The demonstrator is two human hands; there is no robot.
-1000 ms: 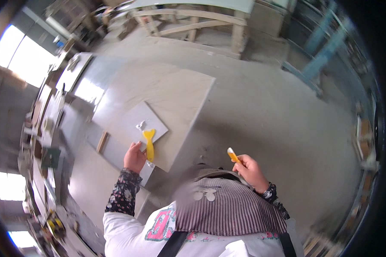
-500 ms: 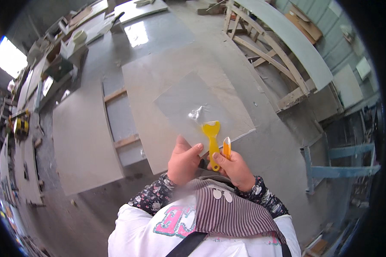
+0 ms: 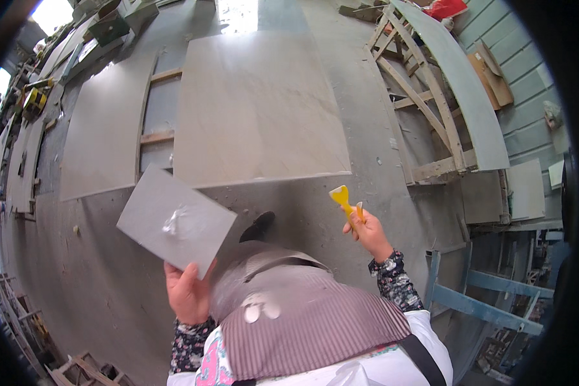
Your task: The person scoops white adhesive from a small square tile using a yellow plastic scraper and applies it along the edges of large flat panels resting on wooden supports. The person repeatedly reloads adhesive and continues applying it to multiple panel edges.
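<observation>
My left hand point(image 3: 188, 291) grips a corner of a flat grey board point(image 3: 164, 235), its thumb on the upper face. A small blob of white paste point(image 3: 172, 222) lies near the board's middle. My right hand point(image 3: 369, 235) is closed around a yellow plastic scraper point(image 3: 345, 201), whose pale-edged blade points up and left. A slim orange tool with a pale tip point(image 3: 359, 210) sticks up from the same hand; its kind is unclear. Between my hands is a striped apron point(image 3: 302, 315) on my front.
Ahead lies a large beige slab point(image 3: 257, 116), with another slab point(image 3: 106, 128) to its left and wooden bars point(image 3: 157, 137) between them. A wooden frame point(image 3: 431, 116) under a long pale panel point(image 3: 473, 96) stands at right. Nearer on that side is a blue metal frame point(image 3: 489, 302).
My hands have moved apart. The board has swung left and nearer with my left hand, off the large slab. My right hand has gone right with both tools, and the view has shifted.
</observation>
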